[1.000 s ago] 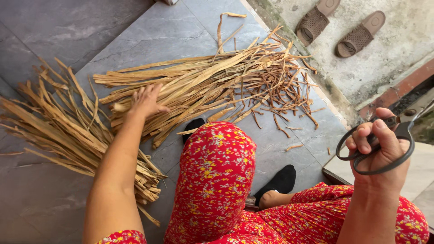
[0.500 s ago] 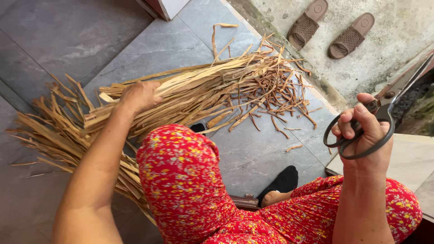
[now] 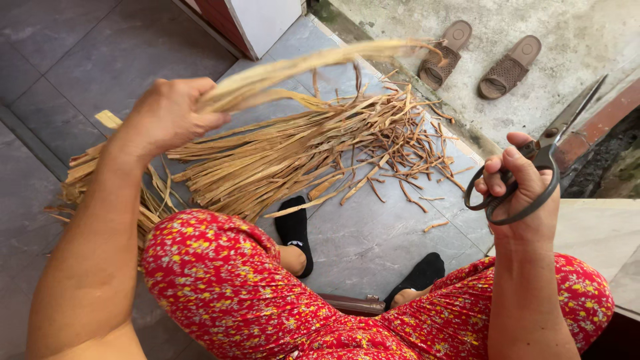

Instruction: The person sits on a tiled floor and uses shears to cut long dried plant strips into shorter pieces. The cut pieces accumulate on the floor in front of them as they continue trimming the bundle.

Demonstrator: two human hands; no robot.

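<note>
Strips (image 3: 313,67), a dried bunch, sit clenched in the left hand (image 3: 167,113), their long axis running out toward the right hand (image 3: 523,183), which is closed through the handles of scissors (image 3: 533,167), well apart, blades pointing away.

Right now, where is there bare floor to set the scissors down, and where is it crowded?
Bare tile lies between the two black-socked feet and the strip pile. More bare grey floor shows beyond the left hand. The pile and loose scraps crowd the middle. The right hand holds the scissors.
</note>
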